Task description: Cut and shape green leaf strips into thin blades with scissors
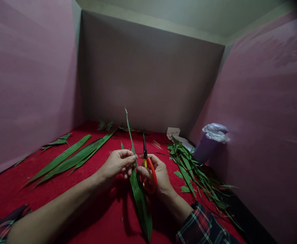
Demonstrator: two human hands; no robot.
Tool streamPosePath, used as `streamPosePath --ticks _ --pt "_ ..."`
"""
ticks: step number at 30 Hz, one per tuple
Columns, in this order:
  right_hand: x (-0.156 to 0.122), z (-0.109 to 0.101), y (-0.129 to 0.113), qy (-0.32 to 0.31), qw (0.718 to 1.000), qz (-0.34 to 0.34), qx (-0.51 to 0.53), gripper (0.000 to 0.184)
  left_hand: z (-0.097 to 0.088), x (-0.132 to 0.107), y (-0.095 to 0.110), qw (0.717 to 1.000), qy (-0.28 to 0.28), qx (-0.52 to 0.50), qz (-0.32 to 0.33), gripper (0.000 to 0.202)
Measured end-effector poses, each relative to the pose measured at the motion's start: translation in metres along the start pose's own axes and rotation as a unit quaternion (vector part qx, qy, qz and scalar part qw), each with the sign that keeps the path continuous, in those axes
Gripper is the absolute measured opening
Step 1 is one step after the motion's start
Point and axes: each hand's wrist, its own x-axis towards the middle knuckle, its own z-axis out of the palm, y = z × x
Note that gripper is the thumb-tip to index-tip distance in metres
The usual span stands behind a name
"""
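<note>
A long green leaf (pixel 140 200) stands nearly upright between my hands, its thin tip rising toward the back wall. My left hand (pixel 118 163) pinches the leaf near its narrow upper part, fingers closed on it. My right hand (pixel 156 176) grips a pair of scissors (pixel 148 166) with red and yellow handles, the dark blades pointing up beside the leaf. The right hand's fingers also press against the leaf's edge.
Several long green leaves (pixel 72 157) lie on the red cloth (pixel 23 196) at the left. A heap of narrow cut leaf strips (pixel 196 173) lies at the right beside a purple bin (pixel 209 142) lined with plastic. Pink and grey panels wall in the surface.
</note>
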Motion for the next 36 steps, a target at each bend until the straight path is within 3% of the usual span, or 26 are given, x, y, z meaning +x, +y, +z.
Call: streamPosePath --ticks 15,22,36 --pt "0.0018 -0.0029 0.0029 0.029 0.999 -0.014 -0.001 0.04 -0.0031 0.0026 -0.0025 0.999 -0.045 0.002 -0.001 0.031" --pt "0.004 -0.0068 0.0068 0.031 0.999 -0.012 0.003 0.04 0.0013 -0.0012 -0.0005 0.998 -0.037 0.048 -0.015 0.027" --pt "0.0003 -0.0054 0.002 0.031 0.999 -0.004 -0.011 0.04 0.0007 -0.0024 0.0013 1.0 -0.011 -0.001 -0.022 0.027"
